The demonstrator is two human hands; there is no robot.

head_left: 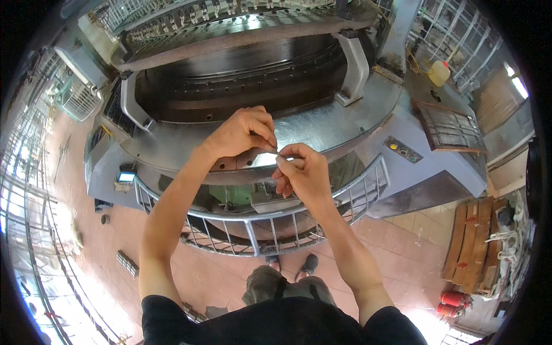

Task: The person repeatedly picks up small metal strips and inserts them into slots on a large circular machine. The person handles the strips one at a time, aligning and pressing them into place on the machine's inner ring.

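Observation:
Both of my hands meet in front of a large round knitting machine point(310, 123), over the near edge of its metal bed. My left hand point(244, 132) is closed in a pinch, thumb and forefinger pointing right and down. My right hand point(302, 172) comes from the lower right, its thumb and forefinger pinched together and its other fingers curled. The fingertips of the two hands touch or nearly touch. Whatever they pinch is too small to make out. Below the hands runs a curved metal guard rail point(253, 236).
Two grey brackets point(352, 69) rise from the bed beneath a dusty ring. A button panel point(402, 149) is on the right, a small lit screen point(126, 177) on the left. Wooden boards point(474, 244) and red cylinders point(454, 302) lie on the right. A yellowish jug point(439, 73) stands at the back right.

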